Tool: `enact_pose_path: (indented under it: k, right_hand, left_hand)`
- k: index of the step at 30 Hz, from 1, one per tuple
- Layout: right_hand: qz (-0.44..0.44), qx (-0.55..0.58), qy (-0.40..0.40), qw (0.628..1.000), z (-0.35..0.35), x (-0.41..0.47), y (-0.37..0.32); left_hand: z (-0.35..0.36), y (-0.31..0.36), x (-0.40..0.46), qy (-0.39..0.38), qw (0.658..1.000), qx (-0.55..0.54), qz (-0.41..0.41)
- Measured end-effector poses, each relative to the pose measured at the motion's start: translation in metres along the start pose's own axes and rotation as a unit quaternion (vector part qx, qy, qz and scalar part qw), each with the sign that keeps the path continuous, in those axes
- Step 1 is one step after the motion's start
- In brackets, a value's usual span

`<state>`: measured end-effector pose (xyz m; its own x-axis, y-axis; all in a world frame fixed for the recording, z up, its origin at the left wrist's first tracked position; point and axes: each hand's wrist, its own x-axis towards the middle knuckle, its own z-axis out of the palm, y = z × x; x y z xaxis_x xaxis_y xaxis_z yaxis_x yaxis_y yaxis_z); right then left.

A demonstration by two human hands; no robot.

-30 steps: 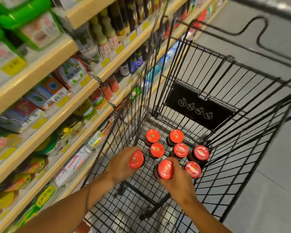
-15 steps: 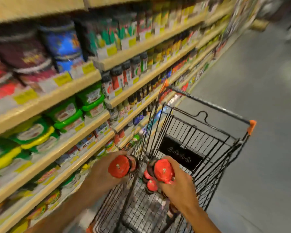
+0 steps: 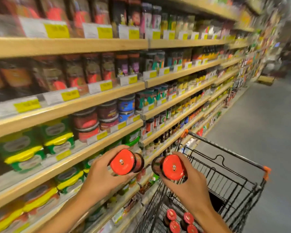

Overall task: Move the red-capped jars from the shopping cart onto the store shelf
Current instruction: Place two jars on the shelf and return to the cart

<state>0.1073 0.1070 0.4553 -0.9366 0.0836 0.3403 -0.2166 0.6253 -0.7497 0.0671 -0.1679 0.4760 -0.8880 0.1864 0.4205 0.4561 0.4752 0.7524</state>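
Left hand (image 3: 101,174) and right hand (image 3: 188,187), fingers wrapped round jars (image 3: 127,162) below caps, shelf (image 3: 91,148) at 10 o'clock; likely glass: heavy, slick, breakable.

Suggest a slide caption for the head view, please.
Left hand and right hand each hold a red-capped jar above the cart.

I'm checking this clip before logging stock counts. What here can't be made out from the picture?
- Head view: how many jars remain in the cart; the bottom edge and the right hand cut them off.
- Labels of the left jar and right jar; only their lids face the camera.
- Price tags on the shelf: blurred.
- Left hand grip: fingertips hidden behind the jar.
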Motion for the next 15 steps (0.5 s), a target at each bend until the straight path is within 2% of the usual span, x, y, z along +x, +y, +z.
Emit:
enact_pose_path:
  k: [7, 15]
  right_hand:
    - [-0.046, 0.028, -0.015, 0.998, 0.013, -0.007, -0.050]
    - [-0.093, 0.070, -0.058, 0.991, 0.006, -0.004, -0.080]
  left_hand:
    - [-0.058, 0.025, -0.021, 0.044, 0.999, 0.025, 0.019]
    - [-0.095, 0.061, -0.062, 0.109, 0.992, 0.061, -0.004]
